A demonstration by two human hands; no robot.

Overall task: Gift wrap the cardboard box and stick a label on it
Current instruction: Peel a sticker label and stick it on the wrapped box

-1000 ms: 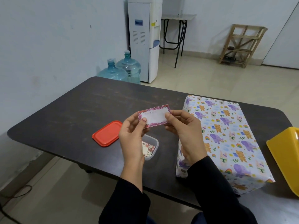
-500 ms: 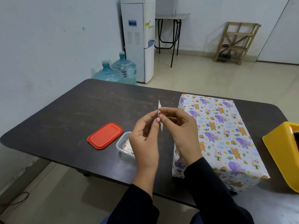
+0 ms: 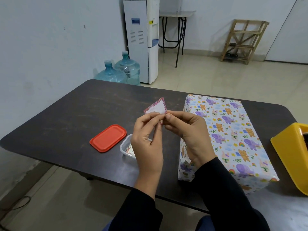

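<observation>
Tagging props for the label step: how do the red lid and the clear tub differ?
The red lid is opaque; the clear tub is see-through. The red lid lies flat and bare; the clear tub holds printed cards. The red lid shows fully; the left hand hides part of the clear tub. Both are rounded rectangles on the table.

Both hands (image 3: 168, 130) pinch the label (image 3: 156, 107) above table (image 3: 66, 114).

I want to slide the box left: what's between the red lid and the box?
A clear tub sits there, partly hidden by the left hand, as the head view shows.
</observation>
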